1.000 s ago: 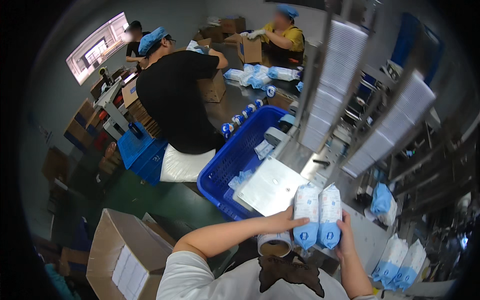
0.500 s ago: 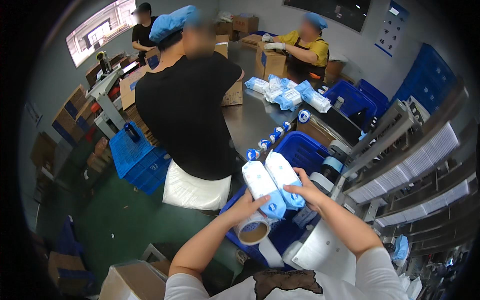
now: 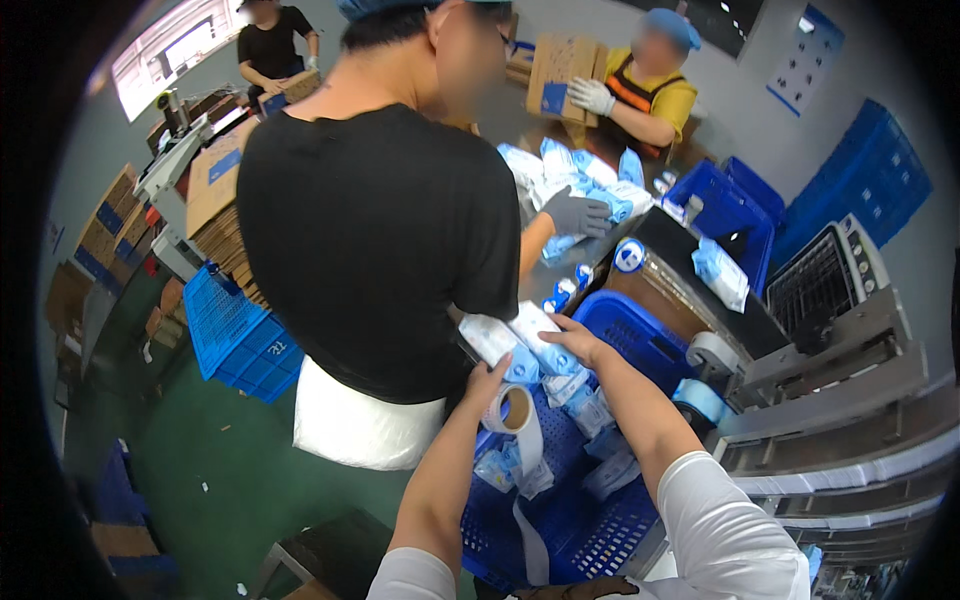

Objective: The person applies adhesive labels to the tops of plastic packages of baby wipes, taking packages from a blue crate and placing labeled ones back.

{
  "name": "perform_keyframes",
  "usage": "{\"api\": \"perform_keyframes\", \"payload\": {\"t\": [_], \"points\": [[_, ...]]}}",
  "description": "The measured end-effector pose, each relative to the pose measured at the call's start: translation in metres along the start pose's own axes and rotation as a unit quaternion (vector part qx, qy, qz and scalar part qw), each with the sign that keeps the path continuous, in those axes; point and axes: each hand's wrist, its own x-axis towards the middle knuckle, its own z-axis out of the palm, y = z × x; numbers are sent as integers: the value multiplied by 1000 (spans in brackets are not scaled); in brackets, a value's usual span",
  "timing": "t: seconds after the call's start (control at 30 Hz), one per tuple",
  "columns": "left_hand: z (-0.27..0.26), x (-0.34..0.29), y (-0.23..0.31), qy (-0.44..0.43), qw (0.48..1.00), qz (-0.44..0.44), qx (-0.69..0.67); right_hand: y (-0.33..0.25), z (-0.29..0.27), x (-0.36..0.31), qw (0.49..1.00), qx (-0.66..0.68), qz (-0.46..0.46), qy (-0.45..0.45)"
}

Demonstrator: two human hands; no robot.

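Two white-and-blue soft packs, which look like wet wipes, are held side by side above the far left end of a blue basket (image 3: 640, 322). My left hand (image 3: 489, 383) is closed on the left pack (image 3: 488, 340), my right hand (image 3: 577, 342) on the right pack (image 3: 540, 328). The packs' far ends are close to the nearest co-worker's arm. Just below my left hand is a roll of white tape or labels (image 3: 515, 408), its loose strip hanging into the basket; whether the hand touches it is unclear. More packs (image 3: 590, 412) lie inside the basket.
A co-worker in black (image 3: 370, 230) sits close on the left, a gloved hand (image 3: 578, 214) on piled packs. Across the table, a person in yellow (image 3: 655, 110) holds a carton (image 3: 560, 75). At right are a conveyor (image 3: 715, 300) carrying one pack and a metal machine (image 3: 850, 390).
My hands have carried both packs away from me, toward the nearest co-worker. That co-worker's gloved hand now shows on the pile. The person in yellow has raised a carton. A pack appears on the conveyor.
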Motion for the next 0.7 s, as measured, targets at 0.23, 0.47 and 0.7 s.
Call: {"api": "perform_keyframes", "payload": {"t": [0.23, 0.47, 0.7], "points": [[31, -7, 44, -14, 999, -37, -26, 8, -7, 42, 971, -134, -119, 157], [69, 50, 44, -28, 991, 97, -87, -63, -1, 31, 913, -382, -9, 143], [49, -31, 62, -250, 968, -6, 12, -34, -22, 44, 790, -593, -15, 156]]}}
